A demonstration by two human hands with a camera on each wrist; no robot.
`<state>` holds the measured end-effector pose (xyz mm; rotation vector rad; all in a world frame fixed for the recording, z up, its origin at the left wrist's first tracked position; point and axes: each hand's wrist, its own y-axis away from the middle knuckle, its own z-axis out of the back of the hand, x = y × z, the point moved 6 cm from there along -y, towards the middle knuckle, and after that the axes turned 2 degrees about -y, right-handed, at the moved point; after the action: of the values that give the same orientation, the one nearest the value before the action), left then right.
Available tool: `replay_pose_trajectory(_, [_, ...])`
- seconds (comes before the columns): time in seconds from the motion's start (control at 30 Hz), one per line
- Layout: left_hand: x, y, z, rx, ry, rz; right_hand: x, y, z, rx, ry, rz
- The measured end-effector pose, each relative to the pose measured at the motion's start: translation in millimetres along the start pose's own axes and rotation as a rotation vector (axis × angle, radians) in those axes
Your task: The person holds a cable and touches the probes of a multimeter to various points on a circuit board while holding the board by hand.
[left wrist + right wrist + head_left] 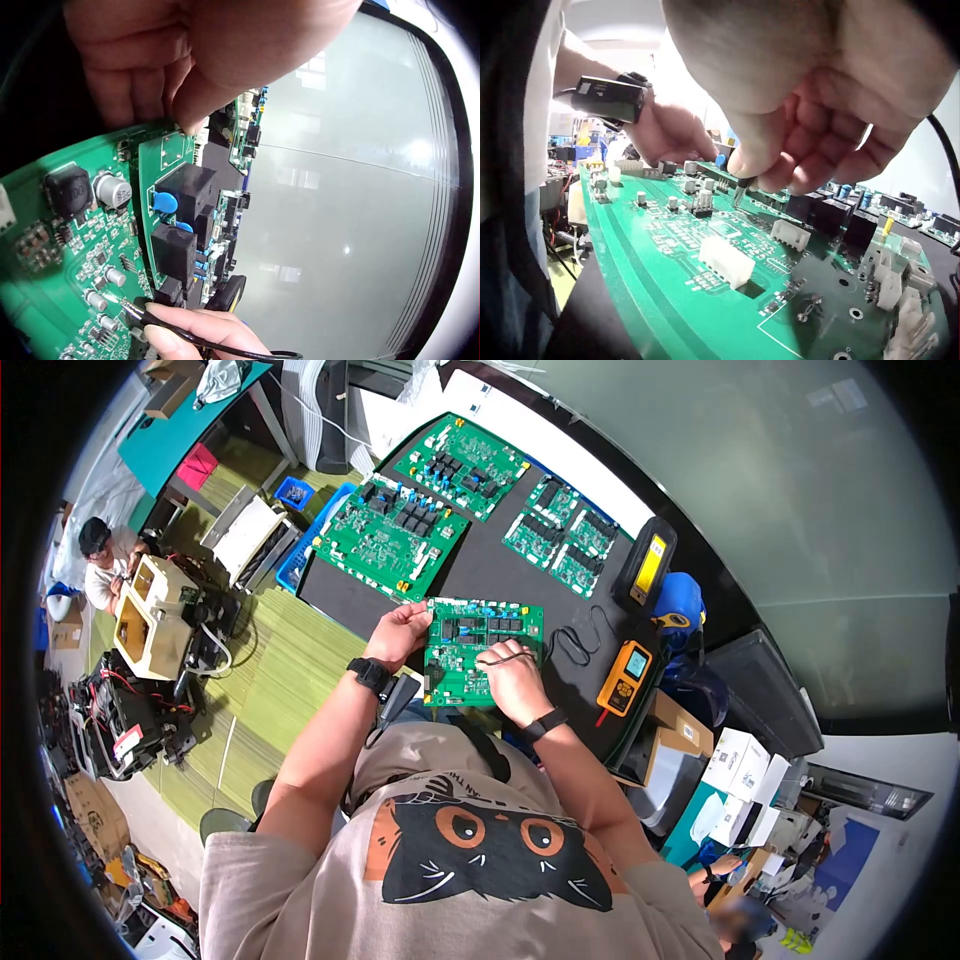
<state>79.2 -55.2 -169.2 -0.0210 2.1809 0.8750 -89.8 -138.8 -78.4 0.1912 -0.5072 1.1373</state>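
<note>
A green circuit board with black blocks, blue discs and white connectors lies in front of my body. The left hand pinches its upper left corner between thumb and fingers. My right hand reaches over the board and grips a thin metal-tipped probe with a black cable. In the right wrist view, thumb and fingertips hold the probe steeply, its tip right at the board among small components. The left wrist view shows the tip close to several small silver capacitors.
Larger green boards and a panel of small boards lie on the dark table. At right are an orange handheld meter, a yellow-and-black device and a coiled black cable. Another person sits at far left.
</note>
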Motion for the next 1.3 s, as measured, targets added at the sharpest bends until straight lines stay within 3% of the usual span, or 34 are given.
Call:
replay_pose_trajectory(0.7, [-2.5,0.5,1.2,-0.06,-0.004,-0.002,2.5,-2.8,-2.7,0.12,0.022,-0.035])
replay_pose_trajectory(1.3, [-0.6,-1.6,4.0,-0.058,-0.048,0.006,-4.1,-3.7,-8.2,0.065,0.006,0.052])
